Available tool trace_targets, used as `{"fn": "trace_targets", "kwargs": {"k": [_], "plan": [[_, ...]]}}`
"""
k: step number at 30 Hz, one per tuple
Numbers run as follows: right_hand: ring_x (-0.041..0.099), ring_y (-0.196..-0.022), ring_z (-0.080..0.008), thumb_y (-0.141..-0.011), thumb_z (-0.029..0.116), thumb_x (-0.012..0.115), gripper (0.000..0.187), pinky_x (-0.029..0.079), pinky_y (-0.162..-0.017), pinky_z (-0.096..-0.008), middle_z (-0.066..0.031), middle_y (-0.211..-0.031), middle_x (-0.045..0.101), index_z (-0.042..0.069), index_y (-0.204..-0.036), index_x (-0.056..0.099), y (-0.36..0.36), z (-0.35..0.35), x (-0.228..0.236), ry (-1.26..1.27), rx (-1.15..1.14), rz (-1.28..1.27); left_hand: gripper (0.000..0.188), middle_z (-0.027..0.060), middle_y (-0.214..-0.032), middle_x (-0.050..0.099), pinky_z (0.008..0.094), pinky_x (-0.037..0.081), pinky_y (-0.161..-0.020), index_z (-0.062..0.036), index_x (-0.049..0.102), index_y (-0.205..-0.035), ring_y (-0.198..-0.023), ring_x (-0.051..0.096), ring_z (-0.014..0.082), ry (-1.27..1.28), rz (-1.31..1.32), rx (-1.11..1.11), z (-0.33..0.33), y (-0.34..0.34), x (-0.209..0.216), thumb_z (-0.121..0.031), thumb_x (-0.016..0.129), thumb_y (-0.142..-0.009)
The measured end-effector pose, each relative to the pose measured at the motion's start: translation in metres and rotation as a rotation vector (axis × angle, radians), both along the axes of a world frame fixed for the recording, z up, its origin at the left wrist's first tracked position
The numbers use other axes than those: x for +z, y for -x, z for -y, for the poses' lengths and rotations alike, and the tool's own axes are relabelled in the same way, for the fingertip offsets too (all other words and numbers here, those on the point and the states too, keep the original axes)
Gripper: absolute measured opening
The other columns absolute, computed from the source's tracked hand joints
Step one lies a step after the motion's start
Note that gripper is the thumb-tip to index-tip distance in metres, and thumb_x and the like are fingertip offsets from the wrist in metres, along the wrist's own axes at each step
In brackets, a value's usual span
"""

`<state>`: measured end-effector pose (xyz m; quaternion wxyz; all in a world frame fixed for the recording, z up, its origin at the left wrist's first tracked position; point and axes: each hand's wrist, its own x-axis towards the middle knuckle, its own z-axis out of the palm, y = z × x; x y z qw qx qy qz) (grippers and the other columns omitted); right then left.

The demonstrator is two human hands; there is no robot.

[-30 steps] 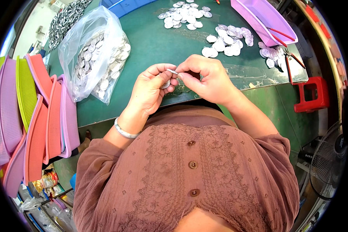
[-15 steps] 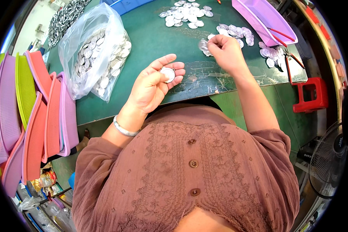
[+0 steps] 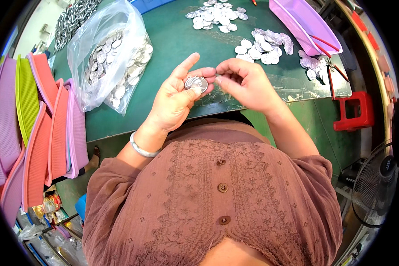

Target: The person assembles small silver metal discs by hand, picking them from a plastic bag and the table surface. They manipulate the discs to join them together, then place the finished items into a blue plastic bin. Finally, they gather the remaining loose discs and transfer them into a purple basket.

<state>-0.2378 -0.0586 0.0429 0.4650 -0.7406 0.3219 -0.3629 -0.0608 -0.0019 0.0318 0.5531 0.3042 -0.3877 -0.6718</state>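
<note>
Head view: The left hand [image 3: 173, 99] clamps a few overlapping silver discs [image 3: 198, 83] between its thumb and fingers, with the index finger extended. The right hand [image 3: 248, 86] is positioned just right of these discs, fingers curled, thumb tip near the index fingertip; whether it pinches anything cannot be determined. Both hands are over the near part of the green table [image 3: 173, 35]. Left of the left hand: a clear plastic bag [image 3: 82, 53] containing similar discs. Beyond the right hand: a loose disc pile [image 3: 265, 46]. Farther right: red-handled pliers [image 3: 330, 65].
</note>
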Motion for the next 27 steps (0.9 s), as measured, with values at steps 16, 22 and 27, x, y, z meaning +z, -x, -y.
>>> {"fn": "trace_targets", "kwargs": {"k": [16, 22, 27], "plan": [[0.054, -0.069, -0.0054, -0.076, -0.002, 0.059, 0.018, 0.044, -0.059, -0.0187, -0.0043, -0.080, 0.058, -0.001, -0.092, 0.051, -0.020, -0.014, -0.016, -0.201, 0.025, 0.394, 0.070, 0.0197, -0.129, 0.035, 0.0336, 0.034, -0.096, -0.0093, 0.005, -0.138, -0.117, 0.040, 0.0261, 0.366, 0.264, 0.113, -0.007, 0.005, -0.003, 0.009, 0.040, -0.080], [0.056, -0.073, -0.0084, -0.075, -0.004, 0.060, 0.020, 0.046, -0.062, -0.0211, -0.0046, -0.082, 0.059, 0.001, -0.093, 0.051, -0.021, -0.016, -0.017, -0.155, 0.031, 0.426, 0.072, 0.0209, -0.132, 0.032, 0.0364, 0.035, -0.095, -0.0106, 0.002, -0.138, -0.117, 0.041, 0.0298, 0.616, 0.498, 0.194, -0.005, 0.004, -0.011, 0.011, 0.039, -0.080], [0.060, -0.073, -0.0114, -0.072, -0.005, 0.061, 0.024, 0.047, -0.063, -0.0225, -0.0062, -0.080, 0.060, 0.002, -0.094, 0.052, -0.019, -0.016, -0.020, 0.167, -0.012, 0.374, 0.077, 0.0212, -0.132, 0.032, 0.0358, 0.037, -0.094, -0.0131, -0.002, -0.137, -0.116, 0.042, 0.0312, 0.687, 0.587, 0.241, -0.005, 0.007, -0.012, 0.015, 0.039, -0.079]]}}
